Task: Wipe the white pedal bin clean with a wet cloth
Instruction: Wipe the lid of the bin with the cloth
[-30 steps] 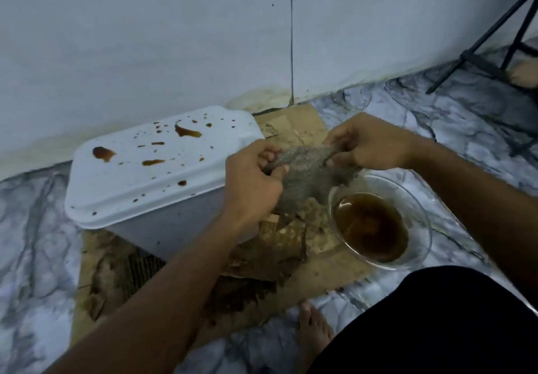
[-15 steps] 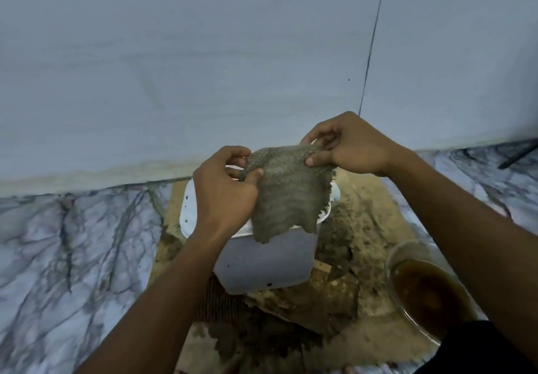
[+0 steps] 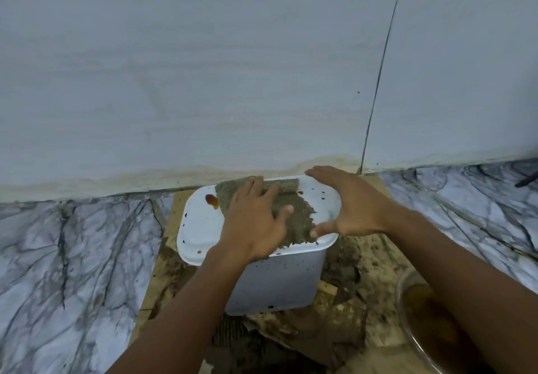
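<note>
The white pedal bin (image 3: pixel 270 283) has the left grip (image 3: pixel 256 222) flat on its lid (image 3: pixel 195 233), fingers straight, pressing the grey cloth (image 3: pixel 294 216) down. The right grip (image 3: pixel 358 204) is spread open over the lid's right end, with its thumb at the cloth's edge. A brown stain (image 3: pixel 212 201) lies just left of the cloth. The bin stands on soiled cardboard (image 3: pixel 378 260) on the marble floor (image 3: pixel 72 257), against the wall (image 3: pixel 203 67). A glass bowl (image 3: pixel 401 301) of brown liquid sits to the right.

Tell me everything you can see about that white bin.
The white pedal bin looks plastic: a boxy body under a rounded, closed lid. Brown stains and dark specks dot the lid and front. It stands upright on dirty cardboard near the wall. A grey-green cloth lies on the lid, pressed flat by the left hand; the right hand is open beside it.
</note>
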The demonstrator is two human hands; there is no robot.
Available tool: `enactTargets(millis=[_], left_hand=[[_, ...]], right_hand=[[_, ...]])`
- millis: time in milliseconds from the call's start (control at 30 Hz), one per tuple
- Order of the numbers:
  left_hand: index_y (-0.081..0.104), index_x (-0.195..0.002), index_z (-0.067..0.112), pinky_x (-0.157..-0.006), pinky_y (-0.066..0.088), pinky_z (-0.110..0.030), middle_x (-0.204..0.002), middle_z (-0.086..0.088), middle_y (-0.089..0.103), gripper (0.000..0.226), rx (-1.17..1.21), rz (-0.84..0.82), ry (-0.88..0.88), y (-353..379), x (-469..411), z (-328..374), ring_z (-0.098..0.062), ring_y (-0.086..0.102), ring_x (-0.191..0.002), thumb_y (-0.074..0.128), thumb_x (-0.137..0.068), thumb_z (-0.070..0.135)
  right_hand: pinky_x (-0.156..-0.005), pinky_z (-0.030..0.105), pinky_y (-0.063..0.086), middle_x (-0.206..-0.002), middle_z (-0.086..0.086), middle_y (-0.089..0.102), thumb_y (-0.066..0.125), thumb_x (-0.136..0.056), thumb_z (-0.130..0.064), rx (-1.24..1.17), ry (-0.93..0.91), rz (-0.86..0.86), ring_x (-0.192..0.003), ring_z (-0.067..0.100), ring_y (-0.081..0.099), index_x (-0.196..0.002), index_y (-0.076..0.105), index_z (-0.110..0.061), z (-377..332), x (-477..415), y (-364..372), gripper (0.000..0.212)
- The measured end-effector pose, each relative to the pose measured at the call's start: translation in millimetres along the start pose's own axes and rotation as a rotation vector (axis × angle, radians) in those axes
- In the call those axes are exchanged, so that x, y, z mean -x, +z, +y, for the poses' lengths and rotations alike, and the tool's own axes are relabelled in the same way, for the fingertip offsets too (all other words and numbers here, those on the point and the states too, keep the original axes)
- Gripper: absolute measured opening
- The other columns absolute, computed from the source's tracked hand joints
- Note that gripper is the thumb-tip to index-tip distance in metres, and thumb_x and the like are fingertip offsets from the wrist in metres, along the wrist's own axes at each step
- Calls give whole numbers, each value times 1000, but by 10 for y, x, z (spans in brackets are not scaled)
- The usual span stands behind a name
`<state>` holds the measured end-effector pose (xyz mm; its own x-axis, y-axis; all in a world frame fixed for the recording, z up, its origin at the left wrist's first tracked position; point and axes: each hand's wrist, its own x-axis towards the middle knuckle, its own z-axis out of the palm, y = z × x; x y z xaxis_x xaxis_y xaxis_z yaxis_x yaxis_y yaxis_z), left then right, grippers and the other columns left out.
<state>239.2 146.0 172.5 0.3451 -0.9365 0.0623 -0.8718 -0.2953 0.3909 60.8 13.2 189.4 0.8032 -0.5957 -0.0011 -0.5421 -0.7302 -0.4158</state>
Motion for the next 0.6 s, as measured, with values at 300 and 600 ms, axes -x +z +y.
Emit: enactTargets(millis=[300,600], left_hand=[[-5,-161,38,-124,-15,-52,-171,0,-11,71,-213,-203,17,303,-439,153,-22,-18,-156,15,-100,68],[-2,-157,52,-126,-9,-45,-170,4,-13,79,-202,-155,81,178,-108,-204,-17,-18,-156,12,-87,85]], right_hand=[[-124,42,17,-165,-9,16,71,-73,-69,-1,-13,-45,-153,12,13,-157,25,-25,229,-25,249,106],[-124,39,17,-161,-16,26,81,-57,-71,-55,-21,-48,-150,3,17,-152,37,-32,256,31,187,111]])
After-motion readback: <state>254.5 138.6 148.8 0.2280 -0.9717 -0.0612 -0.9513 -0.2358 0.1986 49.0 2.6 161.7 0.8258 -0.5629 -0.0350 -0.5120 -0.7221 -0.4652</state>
